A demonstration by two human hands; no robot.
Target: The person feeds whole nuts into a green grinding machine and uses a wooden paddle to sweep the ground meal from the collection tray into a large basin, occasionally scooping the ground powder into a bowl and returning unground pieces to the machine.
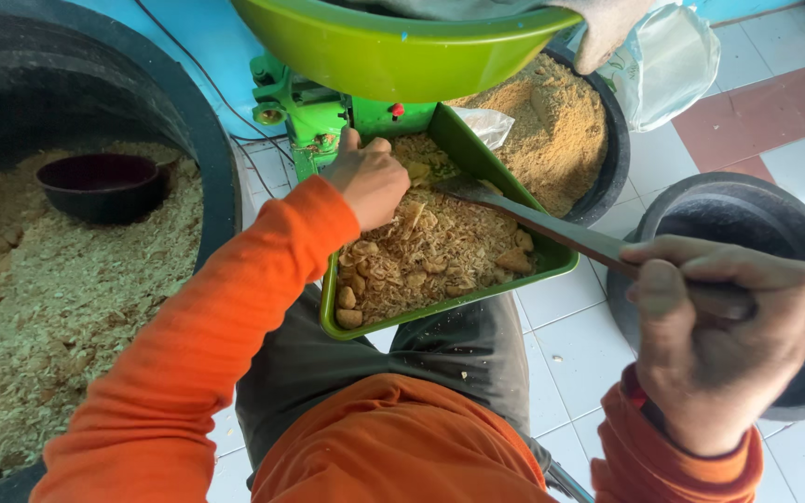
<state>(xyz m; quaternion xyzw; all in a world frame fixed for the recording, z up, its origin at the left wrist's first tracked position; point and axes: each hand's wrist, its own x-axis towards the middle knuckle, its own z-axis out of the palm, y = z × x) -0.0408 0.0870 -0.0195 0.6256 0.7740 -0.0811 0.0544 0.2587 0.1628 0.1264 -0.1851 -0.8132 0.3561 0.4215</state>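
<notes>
My left hand [368,179] rests on the near-left corner of a green tray [477,158], fingers curled down into the tan shredded material and pale chunks [430,251] that fill it. My right hand [715,321] is shut on the handle of a long grey flat tool [552,224], whose blade reaches across the tray toward the middle of the pile. The tray slopes out of a green machine [305,116], under a big green bowl-shaped hopper [393,51].
A large black tub [207,121] at left holds coarse pale flakes and a dark bowl [104,186]. Behind the tray a black basin [612,121] holds fine brown meal. A black lid-like basin [747,214] sits at right on the tiled floor, beside a plastic bag [668,61].
</notes>
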